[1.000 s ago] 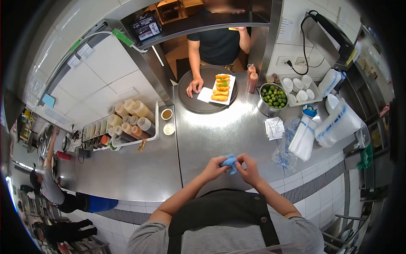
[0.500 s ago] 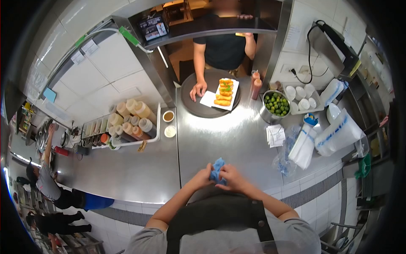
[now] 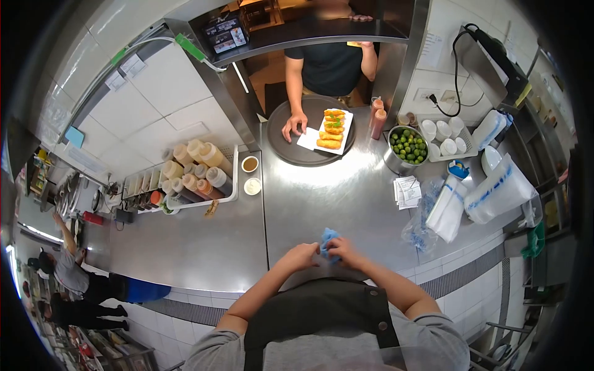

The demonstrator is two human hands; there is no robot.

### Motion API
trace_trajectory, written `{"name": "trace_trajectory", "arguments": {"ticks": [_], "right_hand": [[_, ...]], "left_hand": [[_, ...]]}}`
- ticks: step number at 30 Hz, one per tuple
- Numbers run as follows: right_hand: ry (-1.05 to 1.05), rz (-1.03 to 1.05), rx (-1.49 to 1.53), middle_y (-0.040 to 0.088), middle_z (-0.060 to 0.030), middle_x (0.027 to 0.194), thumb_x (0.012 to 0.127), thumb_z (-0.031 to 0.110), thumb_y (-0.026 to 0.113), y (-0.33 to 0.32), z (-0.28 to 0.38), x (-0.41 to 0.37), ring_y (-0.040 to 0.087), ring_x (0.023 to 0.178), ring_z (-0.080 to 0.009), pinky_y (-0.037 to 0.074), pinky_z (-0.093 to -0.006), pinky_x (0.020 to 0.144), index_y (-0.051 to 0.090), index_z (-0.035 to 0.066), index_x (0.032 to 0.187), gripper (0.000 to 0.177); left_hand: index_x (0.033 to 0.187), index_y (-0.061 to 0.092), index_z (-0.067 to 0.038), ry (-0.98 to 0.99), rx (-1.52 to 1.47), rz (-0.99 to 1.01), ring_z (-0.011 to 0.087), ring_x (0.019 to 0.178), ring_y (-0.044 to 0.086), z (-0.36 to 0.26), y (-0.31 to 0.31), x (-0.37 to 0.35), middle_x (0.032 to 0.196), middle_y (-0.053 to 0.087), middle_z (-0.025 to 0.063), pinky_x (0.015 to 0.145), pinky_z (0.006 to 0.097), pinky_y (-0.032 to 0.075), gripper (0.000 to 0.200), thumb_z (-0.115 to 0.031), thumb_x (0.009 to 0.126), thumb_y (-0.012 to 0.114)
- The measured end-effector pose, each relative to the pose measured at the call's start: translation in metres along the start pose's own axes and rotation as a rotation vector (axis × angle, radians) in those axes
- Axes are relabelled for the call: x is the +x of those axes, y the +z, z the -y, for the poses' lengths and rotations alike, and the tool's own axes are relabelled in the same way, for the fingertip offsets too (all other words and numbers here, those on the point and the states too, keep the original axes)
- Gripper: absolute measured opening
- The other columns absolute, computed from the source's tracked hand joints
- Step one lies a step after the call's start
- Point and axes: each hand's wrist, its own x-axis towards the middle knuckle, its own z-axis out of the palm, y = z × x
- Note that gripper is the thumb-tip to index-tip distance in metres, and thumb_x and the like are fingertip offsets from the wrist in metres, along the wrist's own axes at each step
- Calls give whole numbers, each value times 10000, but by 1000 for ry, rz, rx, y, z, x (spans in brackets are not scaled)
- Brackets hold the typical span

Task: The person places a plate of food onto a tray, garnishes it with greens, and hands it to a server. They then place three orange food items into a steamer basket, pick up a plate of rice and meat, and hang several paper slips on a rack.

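Close to the apron at the near edge of the steel counter, the left hand and right hand pinch a crumpled blue cloth between them, while across it another person's hand rests on a round dark tray.

No text, label, brand or number is legible. Print is present on the paper slips, the wall notes, the small screen and the blue-printed bags. In each case it is too small and blurred to read.
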Motion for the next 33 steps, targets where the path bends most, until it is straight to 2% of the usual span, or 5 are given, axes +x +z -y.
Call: {"name": "trace_trajectory", "arguments": {"ticks": [10,13,19,26,33], "right_hand": [[471,-670,-260,604,-156,1114,657,-13,713,-112,-36,-47,575,1081,-356,482,-404,891,699,96,871,241],[608,-585,-534,566,-163,1278,685,43,746,-84,-3,-50,539,1171,-364,458,-437,961,714,84,957,277],[477,-125,-64,464,-195,1437,758,180,787,-18,79,-17,470,1301,-397,389,-473,1091,674,72,1133,406],[427,-247,72,472,-281,1417,817,192,775,-112,63,60,539,1245,-396,449,-447,1047,93,173,1593,1033],[188,135,54,720,-100,929,873,282,746,-264,127,120,681,900,-254,519,-384,810,600,143,1355,523]], "left_hand": [[1089,592,-50,161,-108,-92,300,839,628,7,5,-44,850,638,119,743,410,501,342,-142,810,768],[1062,603,-42,242,-156,-61,291,837,627,13,22,-50,850,636,110,745,405,504,309,-135,813,762],[1042,617,-40,389,-299,82,214,726,644,16,52,-67,804,647,97,675,360,519,268,-112,820,748],[1034,635,-43,343,-296,-62,261,716,639,-3,43,-58,787,654,121,686,388,515,240,-173,857,732],[1014,642,-43,411,-327,-293,184,614,592,-49,54,-20,725,617,85,601,323,487,197,-136,871,740]]}}
